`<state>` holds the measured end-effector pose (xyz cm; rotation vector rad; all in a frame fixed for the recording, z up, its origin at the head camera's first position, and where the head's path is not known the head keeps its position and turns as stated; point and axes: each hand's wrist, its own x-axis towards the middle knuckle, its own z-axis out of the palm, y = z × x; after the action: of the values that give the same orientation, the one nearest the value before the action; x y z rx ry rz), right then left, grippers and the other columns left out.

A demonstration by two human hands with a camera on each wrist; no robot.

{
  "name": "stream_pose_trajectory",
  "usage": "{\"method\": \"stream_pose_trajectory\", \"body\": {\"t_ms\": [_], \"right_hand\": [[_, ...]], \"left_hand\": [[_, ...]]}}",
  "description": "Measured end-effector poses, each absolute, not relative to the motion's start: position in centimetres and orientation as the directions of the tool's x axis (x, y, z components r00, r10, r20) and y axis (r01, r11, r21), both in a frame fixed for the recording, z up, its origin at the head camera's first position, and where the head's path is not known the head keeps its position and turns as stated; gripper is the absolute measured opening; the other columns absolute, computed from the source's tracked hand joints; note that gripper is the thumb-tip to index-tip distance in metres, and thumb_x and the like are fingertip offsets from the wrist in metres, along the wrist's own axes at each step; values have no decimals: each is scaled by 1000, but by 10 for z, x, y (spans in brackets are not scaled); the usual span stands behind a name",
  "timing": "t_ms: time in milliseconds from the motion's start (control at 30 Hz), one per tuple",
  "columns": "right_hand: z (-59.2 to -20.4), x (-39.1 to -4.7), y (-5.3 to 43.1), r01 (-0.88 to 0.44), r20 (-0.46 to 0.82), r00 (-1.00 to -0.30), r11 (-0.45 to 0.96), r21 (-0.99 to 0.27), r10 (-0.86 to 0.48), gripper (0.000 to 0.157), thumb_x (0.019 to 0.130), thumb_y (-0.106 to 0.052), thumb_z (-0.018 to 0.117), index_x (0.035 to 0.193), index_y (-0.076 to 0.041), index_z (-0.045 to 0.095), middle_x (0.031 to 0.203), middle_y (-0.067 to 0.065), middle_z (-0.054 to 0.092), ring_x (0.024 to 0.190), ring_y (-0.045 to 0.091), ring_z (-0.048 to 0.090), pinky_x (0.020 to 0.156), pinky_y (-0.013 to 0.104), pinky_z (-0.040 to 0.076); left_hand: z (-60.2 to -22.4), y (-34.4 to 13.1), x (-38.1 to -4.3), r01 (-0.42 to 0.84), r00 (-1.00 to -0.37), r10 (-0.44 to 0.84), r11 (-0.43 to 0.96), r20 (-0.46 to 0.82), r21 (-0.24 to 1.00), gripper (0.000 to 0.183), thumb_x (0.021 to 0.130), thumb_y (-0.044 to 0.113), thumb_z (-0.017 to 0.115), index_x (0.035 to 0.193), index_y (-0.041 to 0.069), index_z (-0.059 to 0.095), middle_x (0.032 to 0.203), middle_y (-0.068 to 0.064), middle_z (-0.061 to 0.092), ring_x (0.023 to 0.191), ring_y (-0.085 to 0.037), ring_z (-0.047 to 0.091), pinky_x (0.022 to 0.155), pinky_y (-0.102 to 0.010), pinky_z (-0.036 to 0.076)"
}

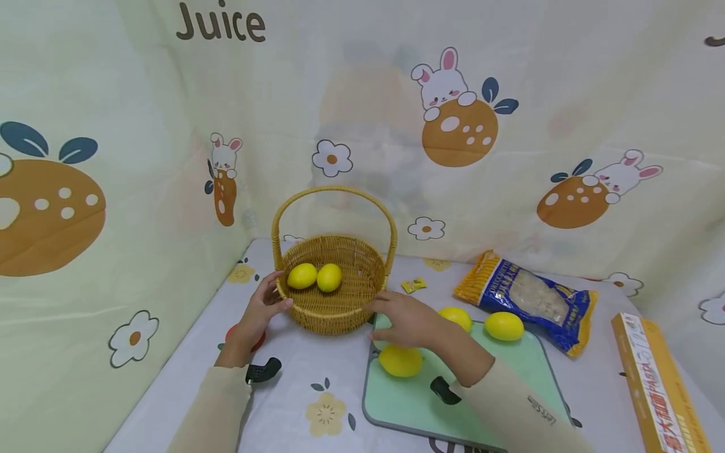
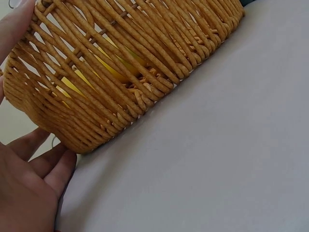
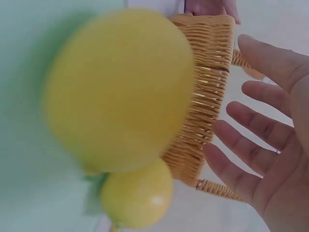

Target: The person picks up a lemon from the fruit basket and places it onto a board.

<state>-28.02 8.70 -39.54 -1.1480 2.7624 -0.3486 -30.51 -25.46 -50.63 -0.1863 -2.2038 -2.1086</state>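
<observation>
"Wicker basket (image 1: 328, 322): location and grip?"

"Upright on the printed tablecloth (image 1: 283, 415), just left of the cutting board (image 1: 419, 402). Left hand (image 1: 262, 308) grasps its left end, thumb and fingers about the wall, probably to steady it; firmness cannot be told. Right hand (image 1: 404, 318) is unclenched and holds nothing, fingers spread at the opposite side; contact cannot be told."

"Contents and make?"

"Two glossy lemons (image 1: 303, 275), side by side toward the left; the flared wall presumably keeps them from rolling out. Honey-brown woven strands, gaps between, tall arched handle (image 1: 334, 189)."

"Surroundings?"

"Board: flat, pale green, grey-edged, rounded corners, bearing three further lemons (image 1: 400, 361). Behind it, a shiny blue-and-yellow pasta bag (image 1: 538, 299), crinkled at the ends. Far right, a long orange pasta box (image 1: 657, 384)."
</observation>
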Motion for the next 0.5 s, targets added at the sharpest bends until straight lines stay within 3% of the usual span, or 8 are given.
{"method": "stream_pose_trajectory", "body": {"t_ms": [100, 167, 333, 500], "right_hand": [[-387, -295, 78, -702, -1, -686, 662, -262, -728, 52, 89, -39, 70, 133, -13, 60, 130, 4, 55, 109, 20, 56, 96, 38, 45], [-382, -304, 72, -702, 9, -686, 657, -275, -728, 52, 90, -39, 70, 134, -13, 59, 131, 4, 55, 109, 20, 56, 96, 37, 45], [-377, -324, 55, -676, -18, -706, 681, -282, -708, 55, 91, -43, 66, 140, -18, 54, 144, 6, 48, 135, 26, 40, 108, 43, 34], [-381, -340, 37, -669, -36, -706, 683, -292, -707, 52, 93, -39, 65, 138, -15, 56, 145, 6, 47, 138, 28, 35, 110, 46, 31]], "left_hand": [[-502, -253, -303, 140, -990, 40, 25, 139, 990, 69, 92, 4, 65, 150, 14, 30, 151, -19, 32, 137, -39, 32, 110, -51, 28], [-502, -253, -303, 137, -990, 43, 19, 136, 990, 69, 92, 3, 65, 151, 14, 30, 152, -19, 32, 138, -39, 32, 111, -51, 27], [-507, -254, -306, 151, -988, 23, 31, 150, 988, 67, 92, 5, 66, 149, 17, 33, 151, -15, 35, 137, -37, 34, 110, -50, 28], [-507, -254, -305, 154, -988, 18, 31, 153, 988, 67, 91, 6, 67, 148, 19, 34, 150, -15, 36, 136, -37, 35, 110, -50, 29]]}}
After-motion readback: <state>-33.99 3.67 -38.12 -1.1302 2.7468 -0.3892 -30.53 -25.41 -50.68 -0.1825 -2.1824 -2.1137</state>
